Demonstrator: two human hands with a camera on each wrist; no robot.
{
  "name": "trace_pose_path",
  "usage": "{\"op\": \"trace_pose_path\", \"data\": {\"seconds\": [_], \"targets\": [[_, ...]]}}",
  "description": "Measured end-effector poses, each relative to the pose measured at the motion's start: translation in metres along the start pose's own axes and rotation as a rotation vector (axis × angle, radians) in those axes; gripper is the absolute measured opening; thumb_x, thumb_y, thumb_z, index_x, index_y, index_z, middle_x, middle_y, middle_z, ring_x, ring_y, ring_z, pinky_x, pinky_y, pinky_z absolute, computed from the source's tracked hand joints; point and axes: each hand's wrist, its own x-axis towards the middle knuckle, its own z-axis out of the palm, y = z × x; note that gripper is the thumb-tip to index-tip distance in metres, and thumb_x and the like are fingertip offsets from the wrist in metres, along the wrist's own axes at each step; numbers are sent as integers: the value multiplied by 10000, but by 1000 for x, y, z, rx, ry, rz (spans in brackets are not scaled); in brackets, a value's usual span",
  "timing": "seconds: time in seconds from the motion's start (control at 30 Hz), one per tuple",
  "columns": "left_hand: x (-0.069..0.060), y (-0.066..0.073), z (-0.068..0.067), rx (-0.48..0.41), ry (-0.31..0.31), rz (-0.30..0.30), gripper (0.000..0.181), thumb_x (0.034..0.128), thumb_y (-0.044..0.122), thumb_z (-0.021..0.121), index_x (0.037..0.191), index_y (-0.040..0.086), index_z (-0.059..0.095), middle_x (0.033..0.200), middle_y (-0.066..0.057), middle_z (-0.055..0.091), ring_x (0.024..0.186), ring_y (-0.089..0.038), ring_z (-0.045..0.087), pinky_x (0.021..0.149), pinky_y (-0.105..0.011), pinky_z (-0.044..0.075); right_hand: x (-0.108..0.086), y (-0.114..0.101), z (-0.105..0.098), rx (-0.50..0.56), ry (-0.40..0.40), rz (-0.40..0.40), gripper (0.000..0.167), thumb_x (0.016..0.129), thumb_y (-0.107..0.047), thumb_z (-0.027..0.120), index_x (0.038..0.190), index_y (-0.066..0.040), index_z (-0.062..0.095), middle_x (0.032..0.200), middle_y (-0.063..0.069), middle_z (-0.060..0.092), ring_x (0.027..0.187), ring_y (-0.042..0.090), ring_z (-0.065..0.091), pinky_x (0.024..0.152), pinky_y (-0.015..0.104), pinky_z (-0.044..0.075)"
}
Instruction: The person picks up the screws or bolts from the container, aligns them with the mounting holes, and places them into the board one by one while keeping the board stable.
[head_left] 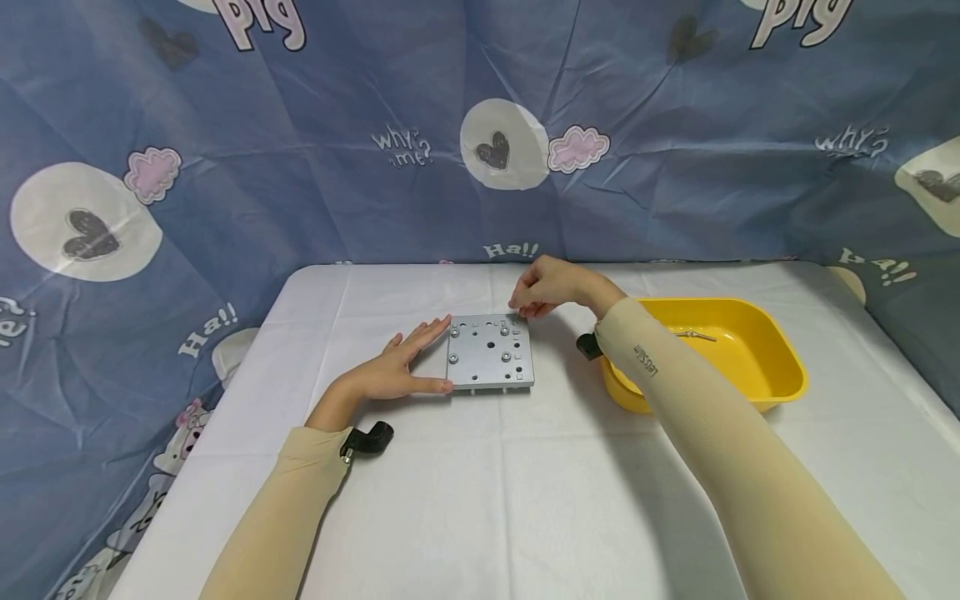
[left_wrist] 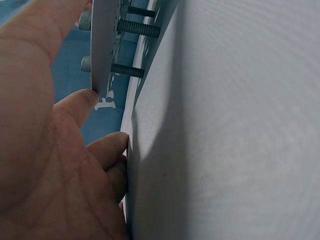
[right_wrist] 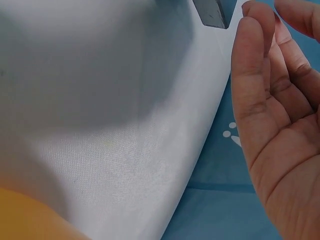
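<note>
A flat grey metal plate [head_left: 480,343] with drilled holes and several socket-head bolts stands raised on the white table. Bolt shanks [left_wrist: 139,28] stick out beneath it in the left wrist view. My left hand [head_left: 401,367] spans the plate's left side with extended fingers, its thumb at the near corner and index finger at the far one. Over the far right corner is my right hand [head_left: 551,287], fingers bent and tips close together. In the right wrist view the fingertips [right_wrist: 257,25] run near the top edge, so anything between them cannot be made out.
A yellow plastic basin [head_left: 757,350] stands right of the plate, partly behind my right forearm. Thin metal pieces [head_left: 696,336] lie in it. White cloth [head_left: 420,517] covers the table, and a blue printed curtain [head_left: 675,208] hangs along its far side.
</note>
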Motion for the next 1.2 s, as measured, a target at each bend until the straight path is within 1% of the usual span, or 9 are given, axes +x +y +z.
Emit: {"op": "trace_pose_path", "data": {"seconds": [0.13, 0.33, 0.5, 0.77, 1.03, 1.2], "targets": [[0, 1, 0, -3, -1, -2, 1141, 895, 577, 831, 1746, 333, 112, 1828, -105, 80, 1704, -338, -21, 1348, -617, -109, -1, 1, -1, -8, 2, 0, 235, 1004, -141, 723, 1119, 61, 757, 813, 11, 731, 792, 117, 702, 827, 300, 653], [-1, 2, 0, -7, -5, -7, 1143, 893, 584, 829, 1744, 354, 100, 1831, -84, 75, 1707, -311, -23, 1355, -595, -109, -2, 3, -5, -10, 6, -16, 250, 1011, -131, 705, 1135, 84, 738, 821, 7, 724, 806, 112, 707, 828, 291, 651], [0, 2, -1, -14, -7, -6, 1141, 896, 581, 828, 1743, 357, 97, 1831, -79, 68, 1707, -302, -29, 1356, -587, -114, -4, 4, -10, -15, 14, -17, 250, 1006, -141, 712, 1118, 82, 730, 836, 12, 721, 835, 119, 726, 840, 295, 652], [-1, 1, -1, -10, -8, -5, 1138, 900, 575, 827, 1743, 363, 91, 1831, -87, 65, 1707, -313, -28, 1355, -594, -115, -9, 7, -17, -15, 16, -4, 265, 1016, -150, 715, 1155, 76, 735, 848, 13, 730, 838, 117, 733, 910, 364, 659], [0, -1, 1, 0, -3, 11, 1130, 912, 559, 821, 1747, 329, 94, 1827, -126, 63, 1701, -357, -33, 1342, -625, -120, -14, 10, -24, -38, 24, 3, 284, 1016, -179, 720, 1174, 57, 738, 892, 34, 749, 873, 150, 725, 855, 279, 652], [-1, -1, 1, 5, 0, 9, 1120, 917, 560, 816, 1746, 334, 98, 1827, -124, 62, 1702, -352, -34, 1344, -622, -120, -18, 13, -29, -26, 33, 9, 293, 1014, -179, 720, 1176, 66, 723, 895, 41, 752, 850, 143, 712, 846, 270, 653]]}}
